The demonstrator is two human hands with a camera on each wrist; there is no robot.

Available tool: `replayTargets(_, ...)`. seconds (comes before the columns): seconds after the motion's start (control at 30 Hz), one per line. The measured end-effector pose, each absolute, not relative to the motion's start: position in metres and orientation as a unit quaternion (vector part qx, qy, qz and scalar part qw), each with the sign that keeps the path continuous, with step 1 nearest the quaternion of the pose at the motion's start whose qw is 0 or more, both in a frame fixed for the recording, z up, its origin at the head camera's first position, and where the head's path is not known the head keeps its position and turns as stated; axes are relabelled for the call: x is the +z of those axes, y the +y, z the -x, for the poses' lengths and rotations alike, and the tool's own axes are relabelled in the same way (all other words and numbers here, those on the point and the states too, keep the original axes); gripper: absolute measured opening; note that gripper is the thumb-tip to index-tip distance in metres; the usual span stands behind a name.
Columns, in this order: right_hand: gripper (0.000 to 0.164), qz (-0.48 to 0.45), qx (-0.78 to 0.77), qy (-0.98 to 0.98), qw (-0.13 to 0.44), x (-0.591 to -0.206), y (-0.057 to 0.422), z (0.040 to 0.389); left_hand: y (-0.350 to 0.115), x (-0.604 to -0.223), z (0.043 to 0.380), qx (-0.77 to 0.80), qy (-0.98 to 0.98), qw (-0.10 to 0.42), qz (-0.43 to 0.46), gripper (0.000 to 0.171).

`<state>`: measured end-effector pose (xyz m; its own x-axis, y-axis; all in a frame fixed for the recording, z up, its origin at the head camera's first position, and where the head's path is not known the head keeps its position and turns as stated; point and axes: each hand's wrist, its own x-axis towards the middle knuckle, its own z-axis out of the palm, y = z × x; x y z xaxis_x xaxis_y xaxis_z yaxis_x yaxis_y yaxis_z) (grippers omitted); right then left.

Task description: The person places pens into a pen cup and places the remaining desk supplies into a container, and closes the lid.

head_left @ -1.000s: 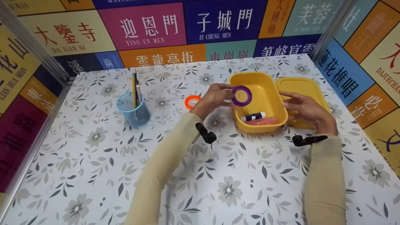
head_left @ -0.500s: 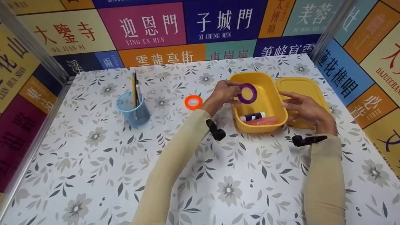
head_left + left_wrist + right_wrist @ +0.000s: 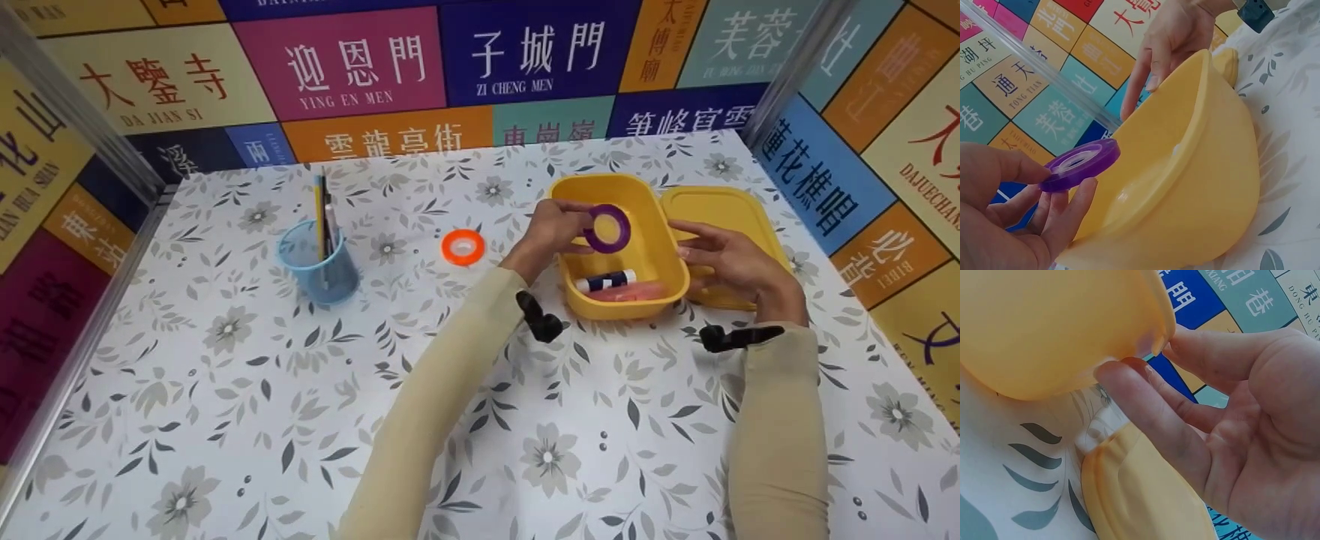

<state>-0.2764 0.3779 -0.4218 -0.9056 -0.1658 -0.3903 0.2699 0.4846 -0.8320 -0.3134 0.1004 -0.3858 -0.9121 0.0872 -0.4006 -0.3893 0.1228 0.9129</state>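
Observation:
My left hand (image 3: 555, 229) pinches a roll of purple tape (image 3: 608, 229) between thumb and fingers. In the head view it is over the left side of an uncovered yellow plastic box (image 3: 632, 306); the left wrist view shows the purple tape roll (image 3: 1081, 164) tilted above the rim. My right hand (image 3: 739, 262) holds the box's right side, with thumb and fingertips at the rim and outer wall in the right wrist view. A glue stick (image 3: 606, 281), dark with a white cap, and a pinkish object (image 3: 630, 292) lie in the box's near end.
The yellow lid (image 3: 724, 196) lies flat right of the box, partly beneath my right hand. An orange tape roll (image 3: 463, 247) rests on the flowered tablecloth (image 3: 465, 375). A blue mesh cup (image 3: 324, 274) with pencils and pens stands at left. Printed panels (image 3: 360, 60) border the table.
My left hand has moved right with the purple tape roll, carrying it from the box's left rim to over the inside. My right hand stays at the box's side.

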Motion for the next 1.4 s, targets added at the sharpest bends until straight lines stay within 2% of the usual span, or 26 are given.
replayTargets(0.4, 0.06, -0.034, -0.513, 0.829, 0.221, -0.422, 0.379, 0.278, 0.119, -0.385, 0.306, 0.664, 0.723, 0.16, 0.1, 0.015)
replayTargets(0.7, 0.061, -0.019, -0.505, 0.836, 0.213, -0.422, 0.379, 0.276, 0.127, -0.388, 0.302, 0.648, 0.732, 0.175, 0.113, 0.016)
replayTargets(1.17, 0.06, -0.032, -0.482, 0.849, 0.214, -0.421, 0.38, 0.277, 0.139, -0.393, 0.304, 0.579, 0.779, 0.189, 0.15, 0.004)
replayTargets(1.4, 0.061, -0.036, -0.498, 0.838, 0.219, -0.422, 0.379, 0.277, 0.146, -0.399, 0.302, 0.54, 0.809, 0.19, 0.138, 0.008)
